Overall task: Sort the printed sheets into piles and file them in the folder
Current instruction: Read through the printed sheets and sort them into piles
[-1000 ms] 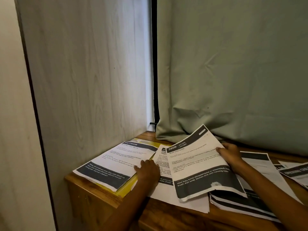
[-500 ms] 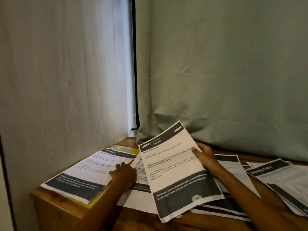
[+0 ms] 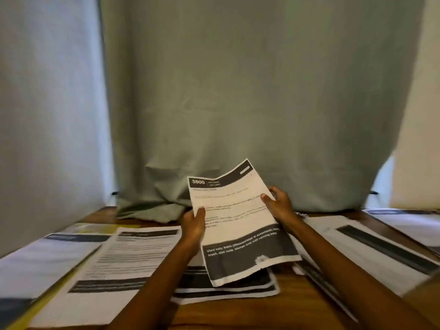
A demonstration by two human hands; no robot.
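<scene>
— Where's the sheet [image 3: 235,222]?
— Above the desk [image 3: 292,298], long axis pointing away; left hand [image 3: 194,226] and right hand [image 3: 278,206] each grip pinching a side edge.
— Nearest pile?
— The stack [image 3: 226,285] directly beneath (probably).

Both hands [image 3: 194,225] [image 3: 279,204] raised, fingers seemingly pinching.

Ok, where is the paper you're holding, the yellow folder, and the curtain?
Paper [image 3: 235,210]: head view, white middle of the sheet.
Yellow folder [image 3: 104,228]: head view, far edge showing under sheets.
Curtain [image 3: 250,103]: head view, middle of the cloth.
</scene>
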